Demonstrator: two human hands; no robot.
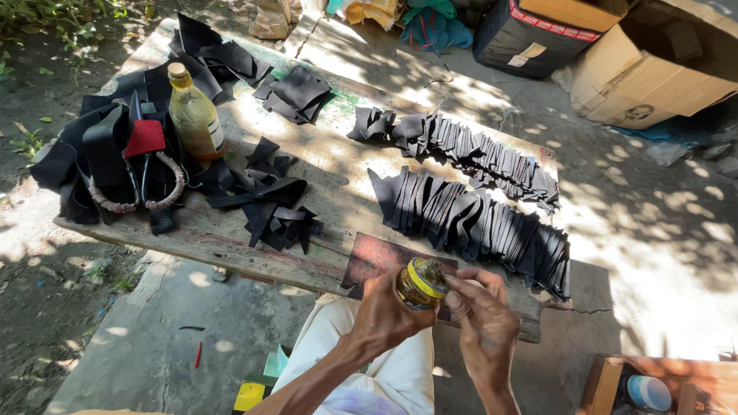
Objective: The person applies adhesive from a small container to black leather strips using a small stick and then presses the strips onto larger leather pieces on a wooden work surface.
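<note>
Head view: left hand is clamped around a small glue jar at the bench's near edge, 6 o'clock. Right hand, fingers curled, touches its yellow rim. Jar axis tilts mouth toward 1 o'clock. Black strips crowd 2 o'clock; open ground lies below the edge.

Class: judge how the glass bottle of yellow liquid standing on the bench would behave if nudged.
The glass bottle is tall, narrow and upright, so it may tip. Being round, it would probably roll. Its liquid likely makes it heavy, and glass could break.
</note>
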